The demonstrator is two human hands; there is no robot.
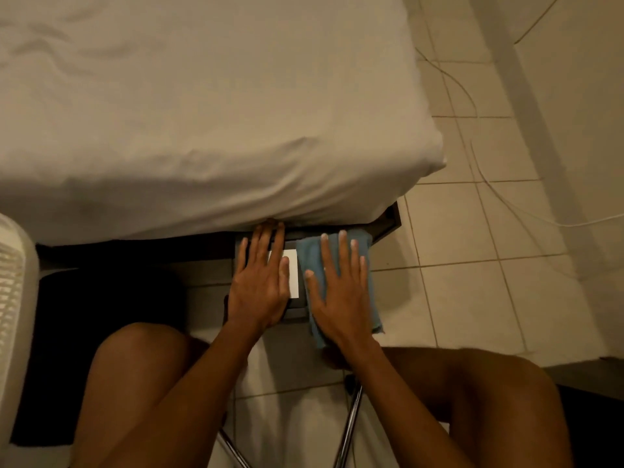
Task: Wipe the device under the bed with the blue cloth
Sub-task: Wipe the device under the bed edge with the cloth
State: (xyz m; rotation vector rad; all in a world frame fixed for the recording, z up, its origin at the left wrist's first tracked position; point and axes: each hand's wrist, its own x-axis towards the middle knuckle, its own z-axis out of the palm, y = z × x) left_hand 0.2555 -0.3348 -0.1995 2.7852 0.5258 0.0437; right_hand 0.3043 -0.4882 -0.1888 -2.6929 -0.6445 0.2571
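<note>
A dark flat device (296,311) with a white label (293,275) lies on the floor, half under the bed's edge. My left hand (260,285) rests flat on its left part, fingers spread, fingertips reaching under the mattress. The blue cloth (312,255) is spread over the device's right part. My right hand (341,288) presses flat on the cloth with fingers apart. Most of the device is hidden by both hands and the cloth.
The bed (202,113) with a pale sheet fills the upper left. A white fan (13,319) stands at the left edge beside a black mat (84,315). Thin white cables (489,184) run over the tiled floor at right. Chrome chair legs (351,423) stand between my knees.
</note>
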